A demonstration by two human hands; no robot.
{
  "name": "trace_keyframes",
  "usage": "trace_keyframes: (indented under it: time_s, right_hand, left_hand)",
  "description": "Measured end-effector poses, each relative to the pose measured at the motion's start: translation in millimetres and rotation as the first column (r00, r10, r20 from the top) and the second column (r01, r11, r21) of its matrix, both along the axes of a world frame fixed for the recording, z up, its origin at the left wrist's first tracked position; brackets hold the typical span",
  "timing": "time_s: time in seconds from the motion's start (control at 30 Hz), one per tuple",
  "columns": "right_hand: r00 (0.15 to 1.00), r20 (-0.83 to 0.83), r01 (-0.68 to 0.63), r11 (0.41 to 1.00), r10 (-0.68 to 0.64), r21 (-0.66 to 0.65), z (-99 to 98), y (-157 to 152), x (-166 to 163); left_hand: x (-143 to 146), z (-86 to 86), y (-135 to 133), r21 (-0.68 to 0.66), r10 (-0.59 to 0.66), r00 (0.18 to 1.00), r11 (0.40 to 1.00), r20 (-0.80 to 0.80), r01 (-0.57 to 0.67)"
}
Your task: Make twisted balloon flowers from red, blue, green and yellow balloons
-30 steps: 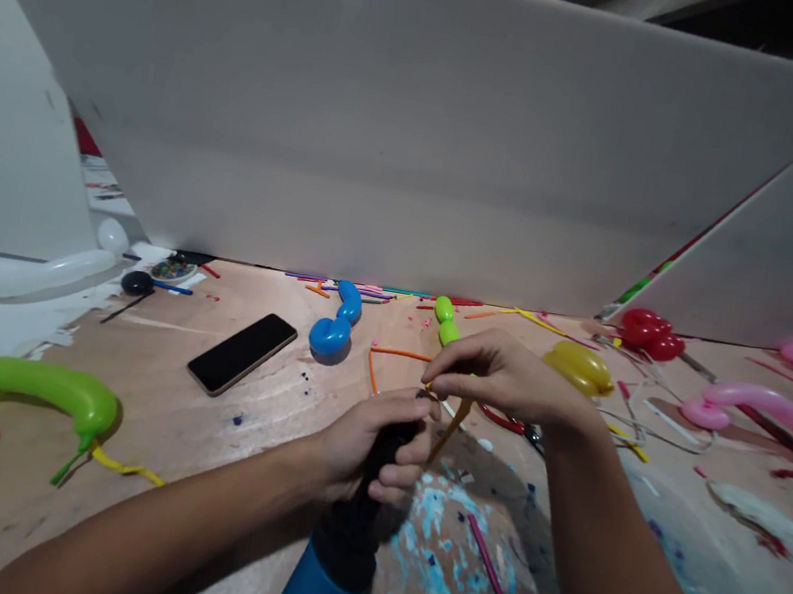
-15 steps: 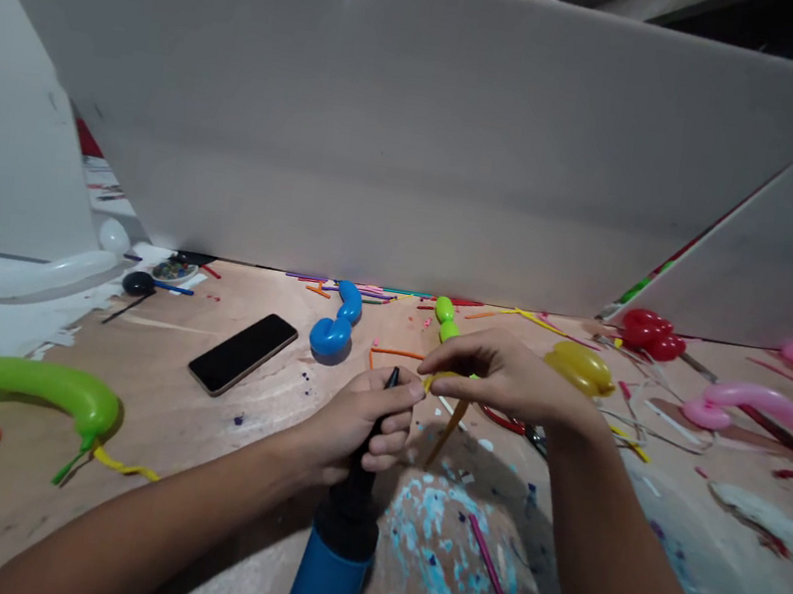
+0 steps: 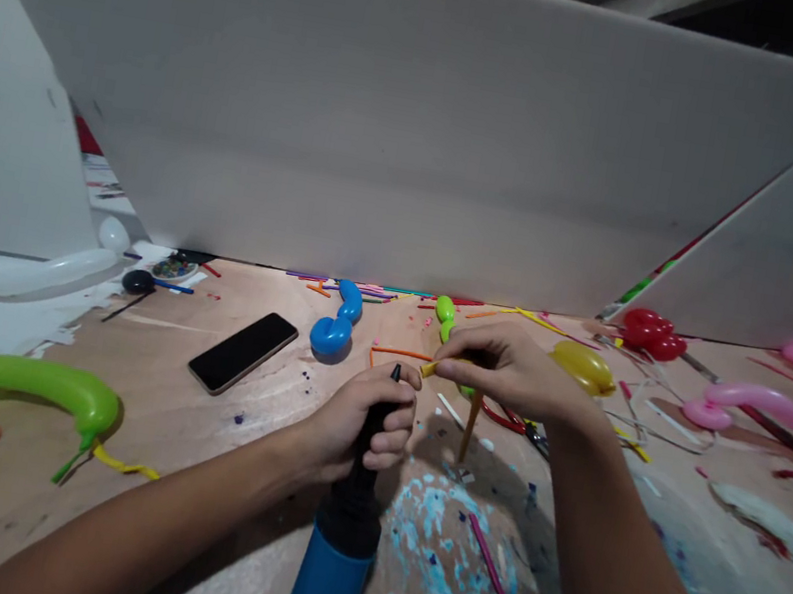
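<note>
A blue balloon pump [image 3: 327, 585] with a black neck stands upright in front of me. My left hand [image 3: 360, 421] is wrapped round the black neck just under the nozzle tip. My right hand [image 3: 510, 369] is closed in a pinch on an uninflated yellow-orange balloon [image 3: 469, 429]. The balloon's open end pokes out of the fingers toward the nozzle, a few centimetres from it. Its tail hangs down below the hand.
A black phone [image 3: 242, 351] lies left of the hands on the wooden table [image 3: 207, 428]. Inflated balloons lie about: green [image 3: 2, 380] at left, blue [image 3: 335, 326], yellow [image 3: 584, 366], red [image 3: 650, 331] and pink [image 3: 777, 411] at right. White partition boards [image 3: 410, 127] wall the table.
My left hand slid down the pump's neck, baring the nozzle tip. My right hand turned the balloon so that its open end points at the nozzle and its tail hangs straighter.
</note>
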State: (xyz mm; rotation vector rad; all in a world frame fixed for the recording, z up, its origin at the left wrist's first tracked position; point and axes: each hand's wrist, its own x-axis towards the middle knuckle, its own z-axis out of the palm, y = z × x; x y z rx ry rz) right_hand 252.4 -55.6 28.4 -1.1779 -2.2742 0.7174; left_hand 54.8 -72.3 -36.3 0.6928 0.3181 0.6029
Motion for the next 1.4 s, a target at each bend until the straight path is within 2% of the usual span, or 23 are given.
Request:
trace_keyframes:
  time_s: [0.23, 0.63, 0.83, 1.07, 1.4]
  right_hand:
    - [1.000, -0.002, -0.008, 0.999, 0.008, -0.039, -0.2, -1, -7]
    - [0.998, -0.060, -0.016, 0.999, 0.013, -0.049, -7.8, 1, -12]
    - [0.990, -0.100, -0.105, 0.990, 0.095, -0.097, -5.0, -1, -14]
    - [0.981, -0.175, -0.117, 0.977, 0.086, -0.177, -10.4, 2, -11]
    - [0.952, -0.273, -0.213, 0.940, 0.139, -0.265, -19.9, 8, -14]
  left_hand:
    - [3, 4.1, -11, 0.006, -0.100, 0.995, 0.995, -0.028, 0.100]
    - [3, 3.5, -12, 0.029, -0.104, 0.995, 0.994, -0.006, 0.104]
    - [3, 5.3, -12, 0.026, -0.102, 0.995, 0.994, -0.004, 0.102]
    - [2, 7.2, -13, 0.016, -0.107, 0.994, 0.994, -0.005, 0.107]
    - [3, 7.4, -13, 0.048, -0.113, 0.994, 0.992, -0.004, 0.113]
